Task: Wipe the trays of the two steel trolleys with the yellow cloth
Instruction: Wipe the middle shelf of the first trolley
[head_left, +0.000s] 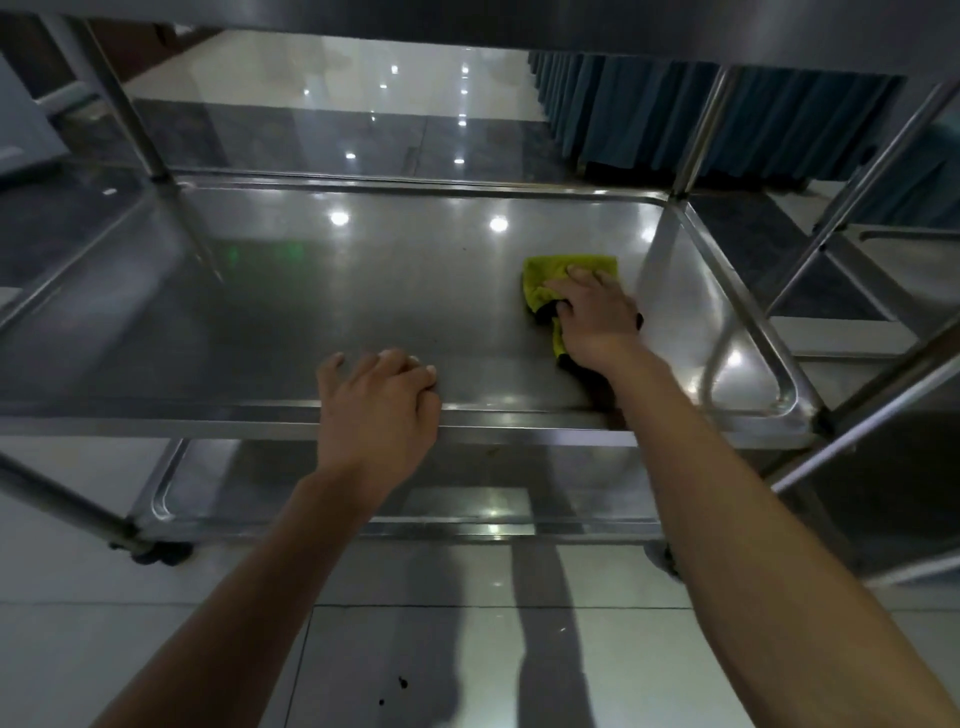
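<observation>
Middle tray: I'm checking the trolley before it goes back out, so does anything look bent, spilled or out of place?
Nothing stands out on the middle tray: no dents or spills show. The right hand presses the yellow cloth near its right end; the left hand rests on the front rim. Two small dark spots mark the floor below.

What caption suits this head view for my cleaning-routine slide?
Right hand presses yellow cloth on the trolley's middle tray; left hand rests on its rim.

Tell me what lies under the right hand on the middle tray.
The yellow cloth lies under the right hand, pressed flat on the middle tray. The steel directly beneath the cloth is covered.
</observation>
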